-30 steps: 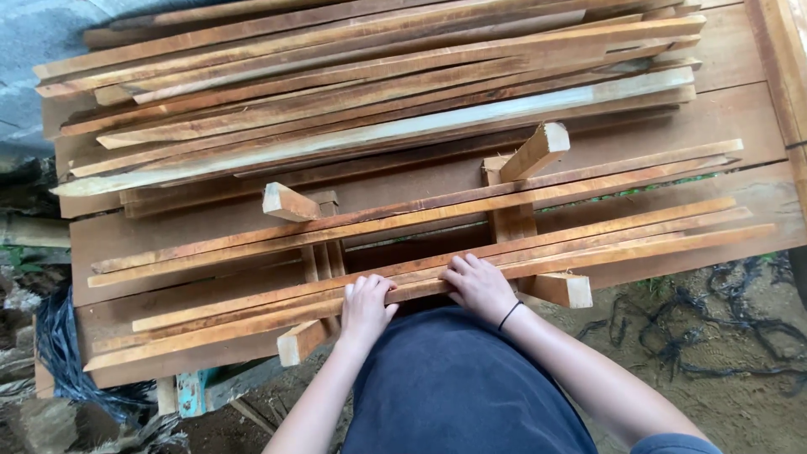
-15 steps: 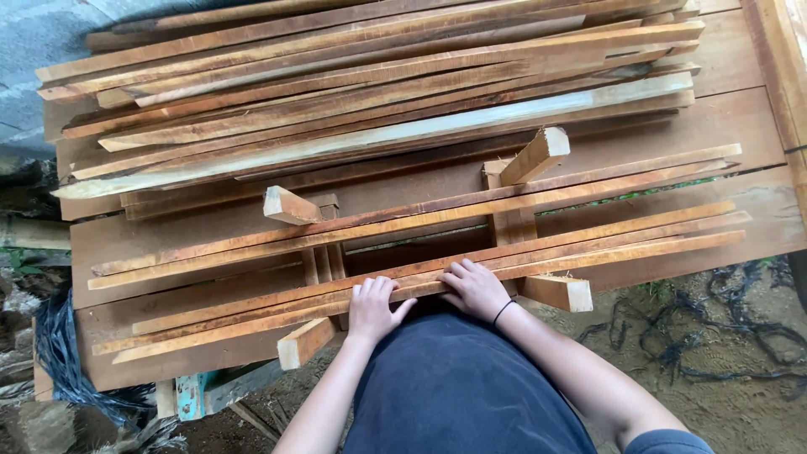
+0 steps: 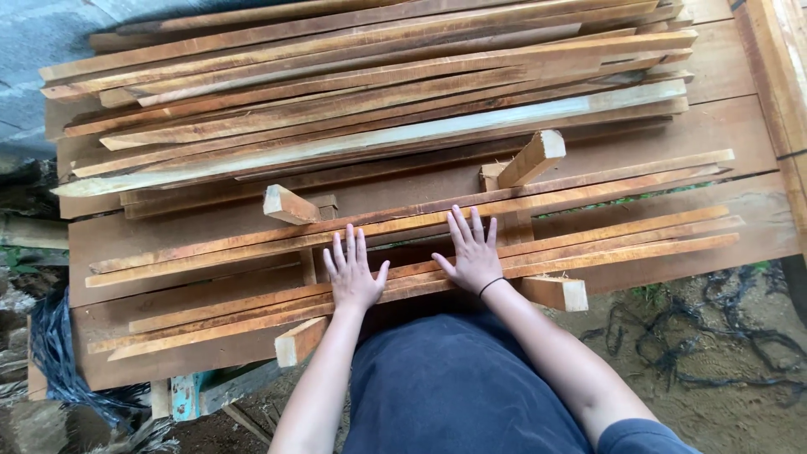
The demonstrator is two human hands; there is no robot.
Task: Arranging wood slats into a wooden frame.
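Note:
My left hand [image 3: 353, 271] lies flat, fingers spread, on the thin reddish wooden slats [image 3: 588, 240] laid lengthwise near the front of a wooden bench [image 3: 714, 126]. My right hand [image 3: 472, 250], with a dark band at the wrist, is pressed flat beside it on the same slats. Neither hand grips anything. The slats rest across short wooden blocks: one block end [image 3: 298, 339] sticks out at the front left and another block end [image 3: 561, 293] at the front right.
A big pile of long rough slats [image 3: 378, 101] covers the far half of the bench. Two block ends, one [image 3: 288, 204] on the left and one [image 3: 533, 157] on the right, poke up behind the near slats. Dirt ground with black cords [image 3: 714, 353] lies right; black plastic [image 3: 59, 361] hangs left.
Both hands have slid forward, away from my body, from the nearest slats onto slats farther up. The fingers have spread wider and flatter.

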